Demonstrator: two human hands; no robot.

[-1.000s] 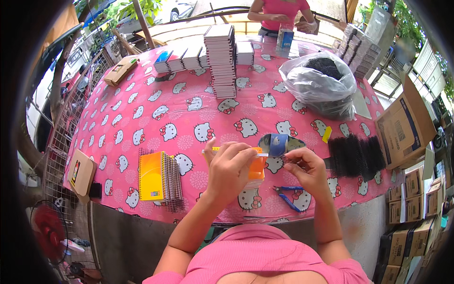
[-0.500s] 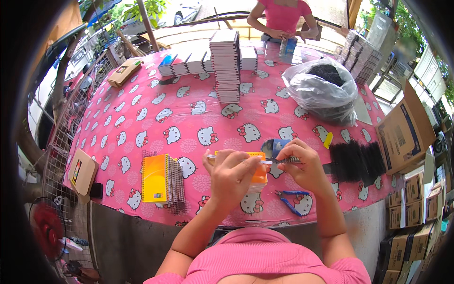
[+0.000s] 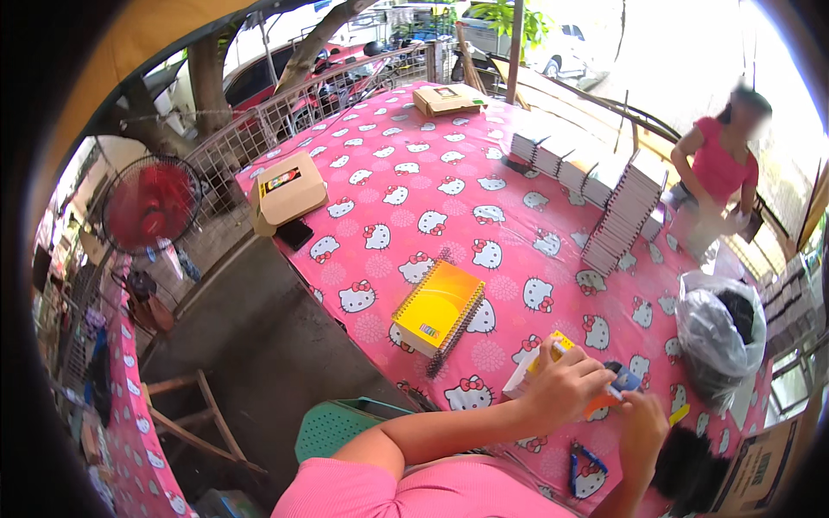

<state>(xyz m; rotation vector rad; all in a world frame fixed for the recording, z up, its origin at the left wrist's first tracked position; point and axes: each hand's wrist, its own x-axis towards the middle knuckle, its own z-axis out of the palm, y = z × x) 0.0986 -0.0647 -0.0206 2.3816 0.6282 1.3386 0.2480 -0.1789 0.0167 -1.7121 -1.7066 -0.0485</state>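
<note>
My left hand is closed around the edge of a small notebook with a yellow and orange cover, near the table's front edge. To its right, my right hand pinches at the notebook's end. The dark binding coil it held there a moment ago is mostly hidden by my fingers. White page blocks lie under the notebook, and a blue printed cover shows just beyond. Blue-handled pliers lie on the table below my hands. Left of them sits a stack of yellow spiral notebooks.
Tall notebook stacks stand at the far right, near a clear plastic bag of black material. A black bristly pile lies beside a cardboard box. Also around are a flat carton, a green stool, a fan and another person.
My view has swung to the left, so the table appears turned and the fan and stool show more. Both hands stay at the notebook. The other person now stands more upright in view.
</note>
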